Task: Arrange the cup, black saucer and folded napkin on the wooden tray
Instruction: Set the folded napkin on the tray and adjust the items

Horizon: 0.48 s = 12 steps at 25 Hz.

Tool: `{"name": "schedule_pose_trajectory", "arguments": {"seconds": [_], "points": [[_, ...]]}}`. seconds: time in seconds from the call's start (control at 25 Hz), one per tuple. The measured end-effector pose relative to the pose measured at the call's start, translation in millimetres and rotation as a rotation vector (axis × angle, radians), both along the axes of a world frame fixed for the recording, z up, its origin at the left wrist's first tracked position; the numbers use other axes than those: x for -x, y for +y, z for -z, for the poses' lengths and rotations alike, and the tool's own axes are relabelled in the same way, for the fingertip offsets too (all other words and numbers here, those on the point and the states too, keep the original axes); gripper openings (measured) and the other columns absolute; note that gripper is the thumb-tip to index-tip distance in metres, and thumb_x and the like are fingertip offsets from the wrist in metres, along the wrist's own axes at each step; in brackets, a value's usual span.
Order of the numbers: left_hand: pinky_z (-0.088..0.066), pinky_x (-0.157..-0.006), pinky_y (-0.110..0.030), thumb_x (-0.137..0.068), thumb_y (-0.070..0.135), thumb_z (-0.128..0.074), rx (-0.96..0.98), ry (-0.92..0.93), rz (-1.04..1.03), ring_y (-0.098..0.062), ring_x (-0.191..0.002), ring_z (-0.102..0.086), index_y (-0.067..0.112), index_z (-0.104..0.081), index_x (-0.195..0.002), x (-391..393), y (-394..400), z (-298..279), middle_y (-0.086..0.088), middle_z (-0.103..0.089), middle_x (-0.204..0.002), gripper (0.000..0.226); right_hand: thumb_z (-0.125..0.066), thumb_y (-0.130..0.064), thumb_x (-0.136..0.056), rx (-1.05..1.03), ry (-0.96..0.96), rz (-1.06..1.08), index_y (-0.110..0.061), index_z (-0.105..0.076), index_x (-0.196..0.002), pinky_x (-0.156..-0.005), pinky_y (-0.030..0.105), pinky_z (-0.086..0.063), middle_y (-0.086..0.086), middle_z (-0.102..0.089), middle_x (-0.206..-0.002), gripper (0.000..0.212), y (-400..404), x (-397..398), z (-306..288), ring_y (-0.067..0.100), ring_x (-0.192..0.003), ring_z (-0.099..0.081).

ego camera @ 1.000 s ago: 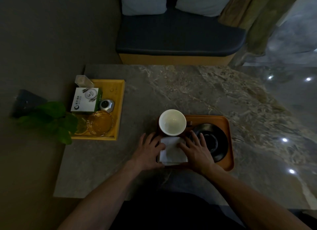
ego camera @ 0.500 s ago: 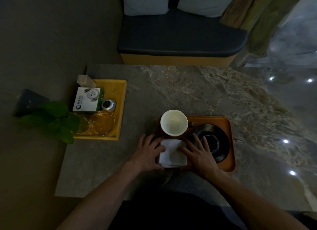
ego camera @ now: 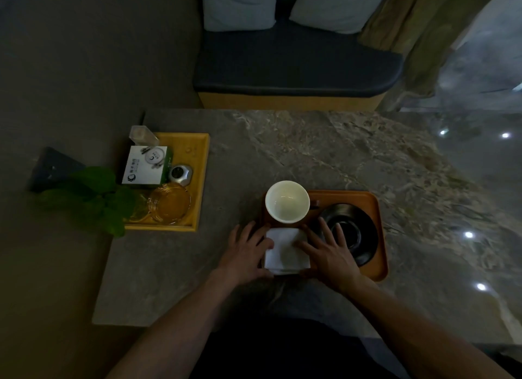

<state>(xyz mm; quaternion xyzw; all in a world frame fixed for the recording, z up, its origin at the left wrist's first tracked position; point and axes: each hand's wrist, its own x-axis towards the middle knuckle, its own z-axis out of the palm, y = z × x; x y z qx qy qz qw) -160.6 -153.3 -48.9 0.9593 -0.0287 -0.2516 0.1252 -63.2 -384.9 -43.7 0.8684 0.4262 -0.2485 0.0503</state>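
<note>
Cup (ego camera: pixel 287 201), black saucer (ego camera: pixel 356 233) and folded napkin (ego camera: pixel 285 251) all sit on the wooden tray (ego camera: pixel 375 209). Left hand (ego camera: pixel 245 254) at nine o'clock and right hand (ego camera: pixel 330 254) at three, fingers flat, press the napkin's edges; only squaring seems left.

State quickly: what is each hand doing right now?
Left hand: open, fingers resting on the folded napkin.
Right hand: open, flat on the napkin's right edge.

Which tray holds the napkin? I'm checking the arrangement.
The orange-brown wooden tray beside the hands, holding the napkin, cup and saucer; the yellow tray holds other items.
</note>
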Motion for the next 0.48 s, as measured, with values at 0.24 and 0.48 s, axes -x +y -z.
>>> {"name": "schedule_pose_trajectory", "arguments": {"seconds": [0.24, 0.48], "points": [[-0.004, -0.117, -0.06, -0.073, 0.067, -0.064, 0.042, -0.002, -0.02, -0.031, -0.148, -0.001, 0.036, -0.036, -0.139, 0, 1, -1, 0.0, -0.01, -0.162, 0.078, -0.049, -0.069, -0.084, 0.005, -0.003, 0.07, -0.041, -0.015, -0.149, -0.114, 0.065, 0.01, 0.001, 0.002, -0.164, 0.079, 0, 12, -1, 0.036, -0.144, 0.024], [-0.02, -0.114, -0.051, -0.072, 0.067, -0.065, 0.208, -0.009, -0.163, -0.023, -0.142, -0.021, 0.037, -0.047, -0.13, 0, 14, -16, 0.003, -0.029, -0.154, 0.068, -0.048, -0.061, -0.089, -0.153, -0.083, 0.288, -0.037, -0.046, -0.134, -0.117, 0.053, 0.0, -0.003, -0.027, -0.159, 0.052, -6, 29, -19, 0.025, -0.149, -0.002]]}}
